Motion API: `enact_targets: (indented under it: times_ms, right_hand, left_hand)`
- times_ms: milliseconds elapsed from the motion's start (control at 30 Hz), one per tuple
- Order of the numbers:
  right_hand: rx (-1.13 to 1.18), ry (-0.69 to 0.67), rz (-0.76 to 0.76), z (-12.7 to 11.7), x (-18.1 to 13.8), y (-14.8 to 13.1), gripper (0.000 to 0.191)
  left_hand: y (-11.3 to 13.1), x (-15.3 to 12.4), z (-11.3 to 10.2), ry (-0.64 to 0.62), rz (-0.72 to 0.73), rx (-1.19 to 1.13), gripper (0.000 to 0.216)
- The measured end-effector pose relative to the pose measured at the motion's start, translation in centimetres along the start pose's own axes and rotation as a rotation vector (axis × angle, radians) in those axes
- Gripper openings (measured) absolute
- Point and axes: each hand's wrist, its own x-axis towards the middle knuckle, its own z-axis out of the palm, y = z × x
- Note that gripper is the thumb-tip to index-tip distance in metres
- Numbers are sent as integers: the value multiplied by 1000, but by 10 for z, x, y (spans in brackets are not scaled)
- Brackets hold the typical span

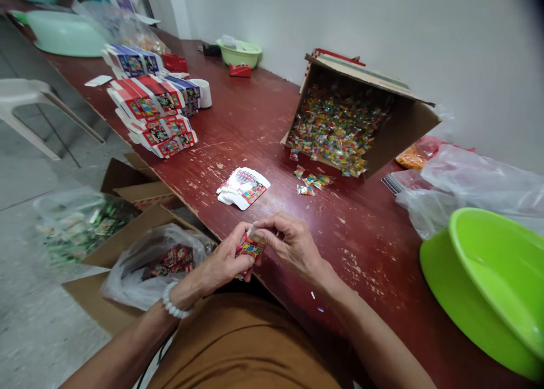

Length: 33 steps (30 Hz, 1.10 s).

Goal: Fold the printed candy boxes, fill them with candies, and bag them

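Both hands are gripping one small printed box at the table edge: left hand is clasping it from below, right hand fingertips are pinching its top flap.

A red printed packet sits between both hands, above a dark red table. A lime green basin sits right of them, multicoloured candies beyond.

On the counter a tipped carton lies by the wall edge with loose sweets spilled before it, a card stack sits between them and the near edge, where a small packet is held, piled boxes stand along that edge far left, and a basin sits at the right.
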Motion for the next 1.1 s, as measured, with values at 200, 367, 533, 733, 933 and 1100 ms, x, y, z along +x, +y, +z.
enact_targets:
  times_ms: [200,367,533,733,933,1100]
  right_hand:
    - [332,216,211,-4,-3,-2,26]
    - [504,62,374,1,-4,-2,43]
    - [600,-150,467,4,-8,-6,44]
    - [858,-123,516,3,-13,3,44]
    - [764,-59,417,18,-10,10,33]
    - [276,46,11,10,-12,7,16]
  left_hand:
    - [-6,2,6,38,28,-317,38]
    - [-12,3,7,61,49,-310,57]
    - [-7,4,9,45,104,-155,49]
    - [-6,6,17,117,20,-386,43]
    - [-12,12,18,146,0,-453,48]
    - [-5,13,12,23,-172,-626,57]
